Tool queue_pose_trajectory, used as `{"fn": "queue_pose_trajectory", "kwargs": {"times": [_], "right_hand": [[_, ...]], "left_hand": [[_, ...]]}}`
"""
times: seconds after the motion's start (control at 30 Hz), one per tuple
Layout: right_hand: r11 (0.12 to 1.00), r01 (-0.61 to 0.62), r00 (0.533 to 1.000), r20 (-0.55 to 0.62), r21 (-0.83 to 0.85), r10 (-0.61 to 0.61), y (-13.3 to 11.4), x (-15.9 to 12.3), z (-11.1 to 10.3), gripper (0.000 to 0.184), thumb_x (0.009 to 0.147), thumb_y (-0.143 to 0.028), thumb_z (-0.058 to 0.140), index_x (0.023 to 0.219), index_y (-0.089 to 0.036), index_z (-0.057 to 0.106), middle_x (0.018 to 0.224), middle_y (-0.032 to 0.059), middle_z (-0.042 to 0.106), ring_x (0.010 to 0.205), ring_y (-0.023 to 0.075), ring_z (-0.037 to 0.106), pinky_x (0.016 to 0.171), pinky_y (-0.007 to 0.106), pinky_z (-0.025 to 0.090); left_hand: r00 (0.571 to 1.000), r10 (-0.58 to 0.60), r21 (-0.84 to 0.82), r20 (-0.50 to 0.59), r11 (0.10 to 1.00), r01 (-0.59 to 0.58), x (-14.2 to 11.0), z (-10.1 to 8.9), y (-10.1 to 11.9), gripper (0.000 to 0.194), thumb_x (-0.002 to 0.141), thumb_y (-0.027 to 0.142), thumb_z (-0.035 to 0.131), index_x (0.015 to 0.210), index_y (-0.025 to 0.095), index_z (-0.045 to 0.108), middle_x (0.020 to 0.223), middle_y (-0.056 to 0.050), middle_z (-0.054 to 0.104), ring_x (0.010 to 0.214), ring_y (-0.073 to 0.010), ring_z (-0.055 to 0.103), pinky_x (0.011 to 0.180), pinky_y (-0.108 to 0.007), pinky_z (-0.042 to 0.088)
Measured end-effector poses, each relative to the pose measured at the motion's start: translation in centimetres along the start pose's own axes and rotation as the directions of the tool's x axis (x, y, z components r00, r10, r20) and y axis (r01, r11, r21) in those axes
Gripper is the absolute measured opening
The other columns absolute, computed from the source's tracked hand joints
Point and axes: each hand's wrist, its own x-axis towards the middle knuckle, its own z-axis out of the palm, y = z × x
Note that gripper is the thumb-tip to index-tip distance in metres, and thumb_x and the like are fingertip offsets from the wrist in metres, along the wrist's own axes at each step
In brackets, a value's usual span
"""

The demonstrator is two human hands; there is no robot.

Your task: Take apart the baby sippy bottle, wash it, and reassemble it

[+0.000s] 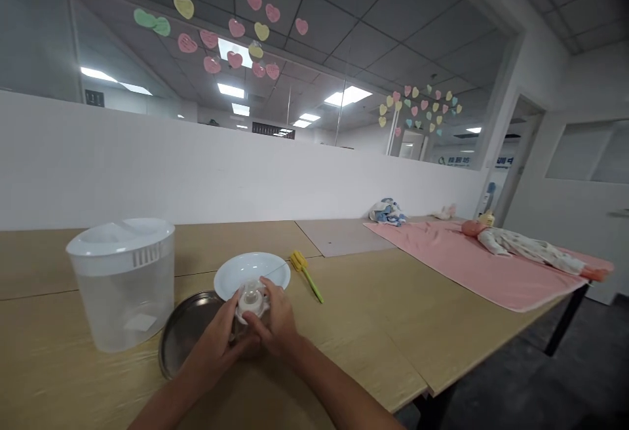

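Both hands meet at the middle of the table in front of a white bowl (251, 270). My left hand (213, 345) wraps the lower side of a baby bottle (251, 303), and my right hand (275, 318) grips it from the other side, with fingers around its white collar. The bottle's clear teat points up and away from me. Most of the bottle's body is hidden by my fingers. A round steel lid (185, 332) lies just left of my left hand, partly under it.
A translucent plastic container with a white lid (122, 282) stands at the left on the wooden table (373, 345). A yellow-green bottle brush (305, 275) lies beyond the bowl. Further right are a pink blanket (457, 263), a baby doll (521, 244) and a bundle of cloth (387, 212).
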Motion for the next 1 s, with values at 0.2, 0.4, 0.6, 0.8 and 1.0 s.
{"fn": "queue_pose_trajectory", "kwargs": {"times": [0.2,0.4,0.6,0.8,1.0], "right_hand": [[0.984,-0.070,0.997,-0.014,0.165,0.073,-0.1,0.1,-0.3,0.057,0.077,-0.043,0.058,0.125,-0.017,0.041,0.101,0.0084,0.062,0.092,0.0221,0.058,0.082,0.034,0.047],[0.974,-0.098,0.994,-0.019,0.203,0.104,-0.3,0.1,-0.3,0.055,0.076,-0.044,0.059,0.123,-0.019,0.044,0.100,0.0073,0.061,0.091,0.0215,0.058,0.081,0.033,0.047],[0.937,-0.154,0.985,-0.024,0.312,0.170,-0.1,-0.2,0.1,0.054,0.074,-0.041,0.062,0.120,-0.019,0.046,0.099,0.0064,0.061,0.091,0.0204,0.057,0.080,0.032,0.046],[0.875,-0.222,0.968,-0.008,0.430,0.249,-0.2,-0.1,0.2,0.052,0.075,-0.037,0.061,0.121,-0.019,0.044,0.096,0.0048,0.061,0.087,0.0180,0.058,0.079,0.030,0.047],[0.946,-0.126,0.985,-0.080,0.298,0.156,0.0,-0.1,0.2,0.056,0.075,-0.034,0.063,0.126,-0.020,0.045,0.109,0.0083,0.059,0.100,0.0221,0.056,0.089,0.036,0.045]], "left_hand": [[0.999,0.037,-0.038,0.003,0.999,-0.037,0.1,0.3,0.5,0.068,0.081,0.032,0.052,0.142,0.023,0.022,0.138,-0.012,0.043,0.124,-0.0275,0.044,0.099,-0.041,0.042],[1.000,-0.009,-0.079,0.001,0.997,0.009,0.1,0.4,0.8,0.069,0.079,0.029,0.054,0.142,0.024,0.023,0.137,-0.012,0.045,0.123,-0.0282,0.045,0.097,-0.042,0.044],[1.000,-0.002,-0.079,0.005,0.997,0.003,-0.2,1.0,0.0,0.070,0.081,0.028,0.052,0.143,0.022,0.019,0.140,-0.013,0.040,0.126,-0.0284,0.042,0.100,-0.043,0.041],[0.998,0.008,-0.058,0.057,0.998,-0.005,-0.3,1.3,-0.3,0.070,0.085,0.028,0.047,0.144,0.022,0.010,0.144,-0.013,0.032,0.129,-0.0269,0.036,0.102,-0.042,0.038],[1.000,0.020,-0.049,0.023,0.999,-0.018,-0.2,1.0,0.6,0.071,0.085,0.027,0.047,0.144,0.023,0.008,0.142,-0.013,0.036,0.128,-0.0266,0.039,0.102,-0.042,0.038]]}}
